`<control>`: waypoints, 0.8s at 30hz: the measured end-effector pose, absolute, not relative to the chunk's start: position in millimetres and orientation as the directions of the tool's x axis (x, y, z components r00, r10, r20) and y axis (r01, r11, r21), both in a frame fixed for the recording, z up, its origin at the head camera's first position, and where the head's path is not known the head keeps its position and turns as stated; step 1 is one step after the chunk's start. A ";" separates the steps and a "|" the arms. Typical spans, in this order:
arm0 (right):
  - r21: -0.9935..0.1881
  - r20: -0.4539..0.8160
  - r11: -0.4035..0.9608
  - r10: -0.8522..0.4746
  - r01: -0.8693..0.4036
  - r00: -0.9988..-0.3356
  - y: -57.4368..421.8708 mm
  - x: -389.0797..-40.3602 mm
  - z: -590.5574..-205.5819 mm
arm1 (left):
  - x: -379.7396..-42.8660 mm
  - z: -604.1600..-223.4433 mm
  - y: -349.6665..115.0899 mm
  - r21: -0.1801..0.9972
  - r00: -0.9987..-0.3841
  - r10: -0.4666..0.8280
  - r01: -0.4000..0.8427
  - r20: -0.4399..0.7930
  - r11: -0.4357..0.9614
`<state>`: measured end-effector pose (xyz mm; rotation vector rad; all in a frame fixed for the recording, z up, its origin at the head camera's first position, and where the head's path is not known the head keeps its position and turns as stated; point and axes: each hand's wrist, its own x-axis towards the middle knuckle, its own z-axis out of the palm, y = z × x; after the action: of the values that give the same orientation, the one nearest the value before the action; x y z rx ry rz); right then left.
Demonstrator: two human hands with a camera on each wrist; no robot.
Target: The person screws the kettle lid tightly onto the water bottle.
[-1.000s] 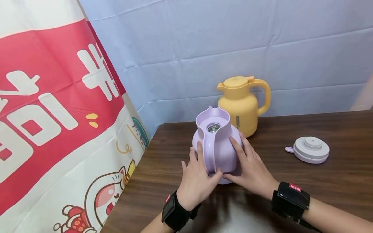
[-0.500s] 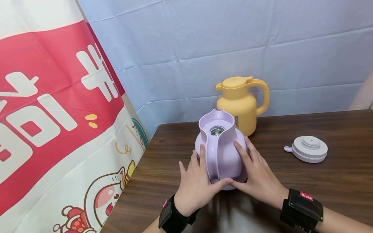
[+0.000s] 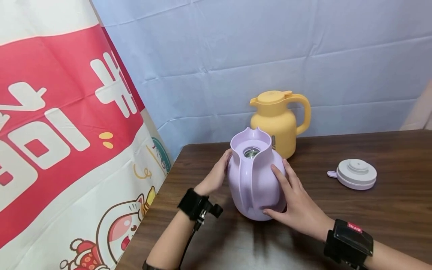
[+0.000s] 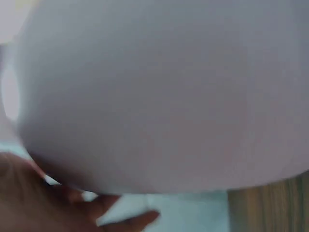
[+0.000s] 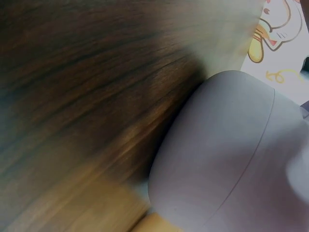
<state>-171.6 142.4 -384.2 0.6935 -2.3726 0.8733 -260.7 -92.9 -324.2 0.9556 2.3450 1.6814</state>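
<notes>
Lilac plastic pitcher (image 3: 258, 187), round-bodied, glossy: one, seemingly upright on the surface, between the two hands. Ribbed handle (image 3: 245, 182) toward the person, pointed spout on the far side. Seam around the body, shown in the right wrist view.

Left hand (image 3: 216, 175): at the pitcher's left side, partly hidden; the left wrist view, blurred, shows extended fingers, some apart from one another.

Right hand (image 3: 298, 204): laid against the right side, fingers spread across the wall, thumb apart and low near the base.

Handling note: the step appears to be steadying the body. Best done, in judgement, with matched, light pressure from both sides; the smooth, curved wall could turn under an uneven push, and an uncovered mouth argues for keeping it level.

Contents, lilac pitcher: lidless; shiny round inner opening (image 3: 251, 152); whether anything lies within cannot be told.

Yellow pitcher (image 3: 276, 123), matte, loop handle to the right: one, behind the lilac one, lid on, contents hidden.

Grey-and-lilac round lid (image 3: 357, 173), with tab and raised centre: one, well to the right, seemingly underside up.

Surface (image 3: 388, 213): dark wood-grained.

Backdrop: pale blue creased cloth (image 3: 236, 48); red-and-white printed cloth (image 3: 60, 97) at left.
</notes>
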 end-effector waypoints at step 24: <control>-0.606 0.476 0.624 -0.213 -0.494 -0.853 120.0 -148.4 -354.2 | -299.3 -331.9 -67.8 0.919 -0.850 0.433 0.379 0.301 0.105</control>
<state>-148.4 120.0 -354.2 0.5652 -2.4898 1.0854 -299.3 -67.8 -331.9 0.8462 2.3022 1.8920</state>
